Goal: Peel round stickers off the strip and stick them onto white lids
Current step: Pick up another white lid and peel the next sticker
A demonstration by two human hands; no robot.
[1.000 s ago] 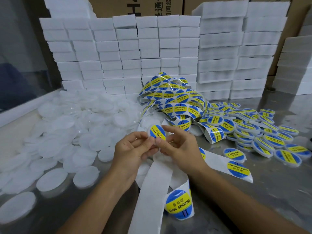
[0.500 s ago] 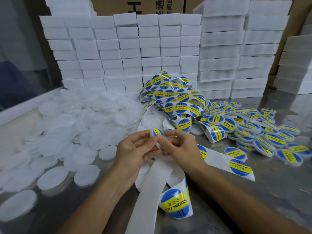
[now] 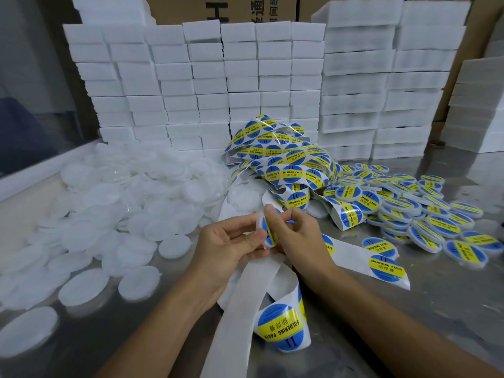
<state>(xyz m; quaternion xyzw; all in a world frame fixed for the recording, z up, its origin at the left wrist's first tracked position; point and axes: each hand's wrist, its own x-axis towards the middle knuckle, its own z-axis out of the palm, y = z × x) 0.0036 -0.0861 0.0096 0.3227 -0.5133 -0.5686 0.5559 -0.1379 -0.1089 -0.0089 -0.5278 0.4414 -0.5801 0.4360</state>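
A second ago I had the sticker facing me, flat and fully readable above the fingertips. Now the white lid [image 3: 261,232] is turned edge-on between my hands, and the blue-and-yellow sticker [image 3: 266,230] shows only as a thin sliver on its right face. I take that to mean the sticker is off the strip and seated on the lid, and I am now rubbing it down.

My left hand [image 3: 227,245] grips the lid from the left, thumb and fingers curled onto its rim and back. My right hand [image 3: 297,236] pinches from the other side, index finger and thumb pressed against the sticker face, the remaining fingers curled in loosely. The lid sits in the air between both hands, above the steel table [image 3: 409,309], not yet set down.

The backing strip [image 3: 231,309] trails away under my wrists, mostly bare white, with one unpeeled sticker [image 3: 279,327] on the curl near me and more on the stretch to the right [image 3: 384,266]. The tangled supply of stickers [image 3: 281,162] lies beyond my hands.

Blank lids [image 3: 122,203] are heaped on the left, finished lids [image 3: 414,214] on the right. Judging from this, the lid is nearly ready to go right, once the edges are pressed flat.
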